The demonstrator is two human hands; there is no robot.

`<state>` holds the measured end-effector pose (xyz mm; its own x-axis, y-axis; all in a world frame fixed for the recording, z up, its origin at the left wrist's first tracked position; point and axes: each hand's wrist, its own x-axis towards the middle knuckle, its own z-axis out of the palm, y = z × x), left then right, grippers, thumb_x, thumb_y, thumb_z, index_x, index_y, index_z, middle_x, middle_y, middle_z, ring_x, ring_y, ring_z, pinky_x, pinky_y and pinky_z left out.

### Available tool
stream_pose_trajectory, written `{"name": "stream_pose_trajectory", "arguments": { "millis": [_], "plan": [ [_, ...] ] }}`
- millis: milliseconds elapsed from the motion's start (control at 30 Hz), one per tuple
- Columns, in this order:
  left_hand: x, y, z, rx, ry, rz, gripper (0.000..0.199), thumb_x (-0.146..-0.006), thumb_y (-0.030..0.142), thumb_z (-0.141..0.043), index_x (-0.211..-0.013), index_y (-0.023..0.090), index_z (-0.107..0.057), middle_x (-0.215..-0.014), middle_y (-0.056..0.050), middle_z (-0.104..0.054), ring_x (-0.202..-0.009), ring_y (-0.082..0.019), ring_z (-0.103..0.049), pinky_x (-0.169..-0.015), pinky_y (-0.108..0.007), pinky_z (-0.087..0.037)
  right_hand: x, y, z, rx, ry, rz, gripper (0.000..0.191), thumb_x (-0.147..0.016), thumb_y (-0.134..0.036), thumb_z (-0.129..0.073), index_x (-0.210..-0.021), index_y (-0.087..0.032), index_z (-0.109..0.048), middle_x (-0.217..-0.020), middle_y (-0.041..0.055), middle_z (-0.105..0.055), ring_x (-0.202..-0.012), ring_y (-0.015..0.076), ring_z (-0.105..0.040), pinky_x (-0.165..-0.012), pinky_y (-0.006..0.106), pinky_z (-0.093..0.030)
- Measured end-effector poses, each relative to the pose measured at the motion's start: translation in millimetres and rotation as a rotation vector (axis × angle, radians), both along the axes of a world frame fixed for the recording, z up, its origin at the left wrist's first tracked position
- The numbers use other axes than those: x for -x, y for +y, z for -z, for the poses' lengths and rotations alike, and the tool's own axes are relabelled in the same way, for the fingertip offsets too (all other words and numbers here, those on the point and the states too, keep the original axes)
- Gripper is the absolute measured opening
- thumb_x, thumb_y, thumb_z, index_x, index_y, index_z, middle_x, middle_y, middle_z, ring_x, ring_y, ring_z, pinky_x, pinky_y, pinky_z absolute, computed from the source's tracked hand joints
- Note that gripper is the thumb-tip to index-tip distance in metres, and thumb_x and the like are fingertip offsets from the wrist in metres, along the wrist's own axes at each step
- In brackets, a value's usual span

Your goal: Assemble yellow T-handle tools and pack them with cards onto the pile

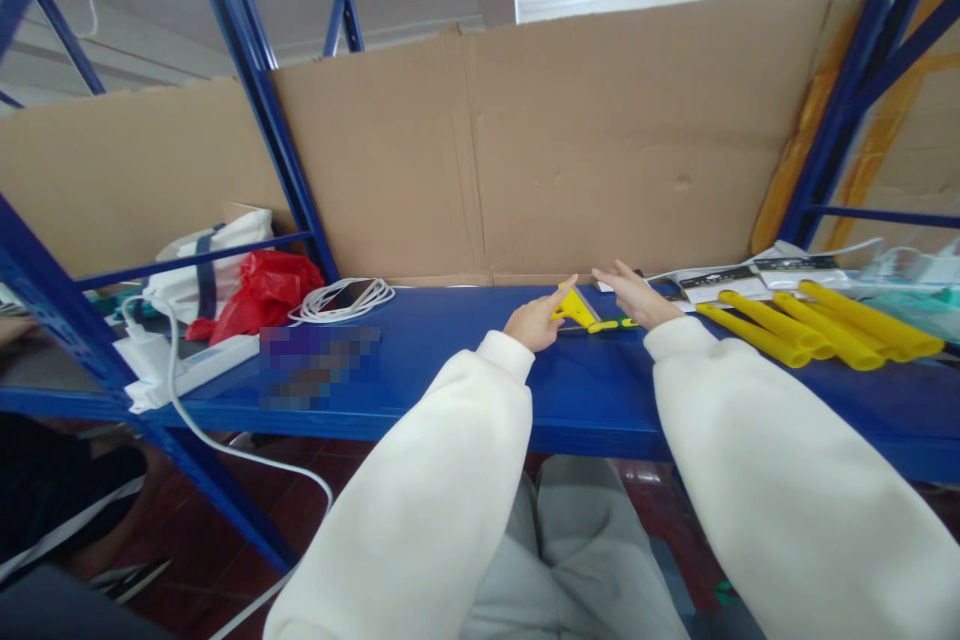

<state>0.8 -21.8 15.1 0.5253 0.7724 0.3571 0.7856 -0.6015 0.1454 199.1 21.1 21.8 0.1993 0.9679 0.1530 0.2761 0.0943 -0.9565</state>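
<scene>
A yellow, roughly triangular tool (576,310) is seen right of centre in the frame, at the fingers of the left hand (534,322). It is partly covered by that hand, so whether the left grip is clamped on it or only laid against it cannot be told. The right hand (637,297) is held just to the right, with its fingers stretched out and its grip apart, nothing being grasped. A thin yellow-and-green piece (618,325) is seen on the blue desk (450,350) between and just below the hands; whether it is joined to the tool cannot be made out. Both forearms are covered by white sleeves (427,480), extended from the bottom of the frame.

At the right of the frame, several yellow tubes (847,332) are laid side by side, with flat packets (720,282) placed behind them. At the left, a coiled white cable (330,302) is set near a crumpled red bag (274,290), and a white power strip (217,365) is rested in front of the bag. The back of the desk is closed off by a cardboard panel (600,150).
</scene>
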Motion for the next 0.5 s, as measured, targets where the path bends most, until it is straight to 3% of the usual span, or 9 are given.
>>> {"name": "stream_pose_trajectory", "arguments": {
  "millis": [133,267,400,500],
  "plan": [
    [0,-2,-1.2,-0.018,0.058,-0.021,0.072,-0.095,0.022,-0.048,-0.157,0.037,-0.015,-0.128,-0.004,-0.062,-0.115,-0.021,-0.061,-0.098,-0.032,-0.047,-17,2,-2.7,-0.014,0.047,0.188,0.076,-0.084,-0.029,-0.059,-0.153,-0.017,-0.031,-0.156,0.0176,-0.037,-0.139,0.0277,-0.041,-0.109,0.041,-0.04],
    [0,-4,-3.0,-0.007,0.103,-0.052,0.062,-0.096,0.024,-0.046,-0.154,0.036,-0.028,-0.124,-0.006,-0.062,-0.112,-0.022,-0.062,-0.096,-0.031,-0.047,-33,3,-0.4,-0.116,-0.054,0.297,0.058,-0.079,-0.012,-0.056,-0.138,-0.01,-0.053,-0.14,0.0182,-0.056,-0.128,0.0265,-0.053,-0.105,0.035,-0.042],
    [-2,-3,-3.6,0.035,0.112,-0.058,0.053,-0.096,0.024,-0.046,-0.147,0.034,-0.045,-0.126,-0.006,-0.061,-0.114,-0.022,-0.062,-0.098,-0.03,-0.047,-52,5,4.9,-0.11,-0.192,0.461,0.052,-0.081,-0.009,-0.048,-0.132,-0.002,-0.058,-0.131,0.0207,-0.062,-0.121,0.0251,-0.058,-0.103,0.032,-0.043],
    [-2,-2,-3.3,0.054,0.103,-0.056,0.051,-0.095,0.023,-0.046,-0.145,0.033,-0.048,-0.126,-0.005,-0.062,-0.114,-0.023,-0.062,-0.099,-0.031,-0.047,-64,7,10.8,-0.05,-0.363,0.501,0.047,-0.08,-0.009,-0.047,-0.123,-0.004,-0.065,-0.117,0.0196,-0.068,-0.111,0.0266,-0.063,-0.1,0.034,-0.045]
  ]
}}
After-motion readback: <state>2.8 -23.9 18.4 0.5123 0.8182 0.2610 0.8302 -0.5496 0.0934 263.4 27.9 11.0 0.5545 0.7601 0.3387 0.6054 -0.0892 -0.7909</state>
